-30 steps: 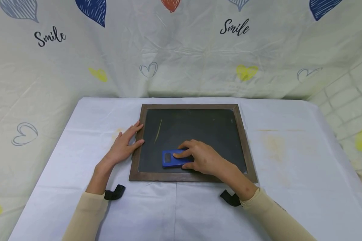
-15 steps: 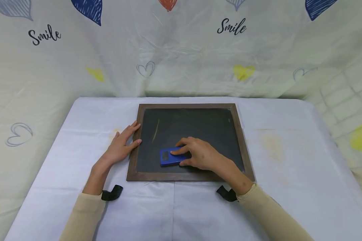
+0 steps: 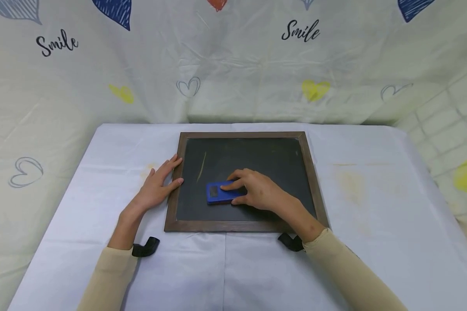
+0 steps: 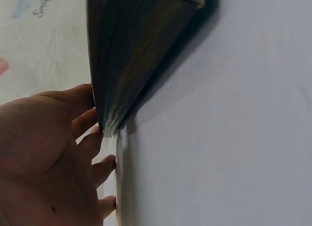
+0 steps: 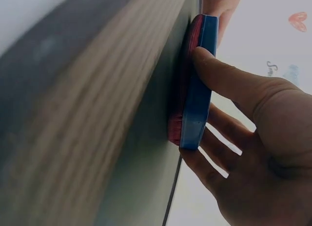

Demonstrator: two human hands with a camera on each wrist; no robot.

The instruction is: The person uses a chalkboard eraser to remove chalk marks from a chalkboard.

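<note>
A blackboard in a brown wooden frame lies on the white-covered table. My right hand grips a blue board eraser over the lower middle of the board. In the right wrist view the thumb lies along the near side of the eraser, fingers at its other side, and its red felt faces the board. A thin yellow chalk line runs slantwise at the board's upper left. My left hand rests with extended fingers and thumb against the left side of the frame.
White cloth covers the table, with yellowish smudges to the right of the board. A patterned fabric backdrop rises behind the table's far edge. Black straps stick out beside both wrists.
My right hand has slid the eraser a little farther up the board, away from me. The left hand stays on the frame, and the yellow line looks the same.
</note>
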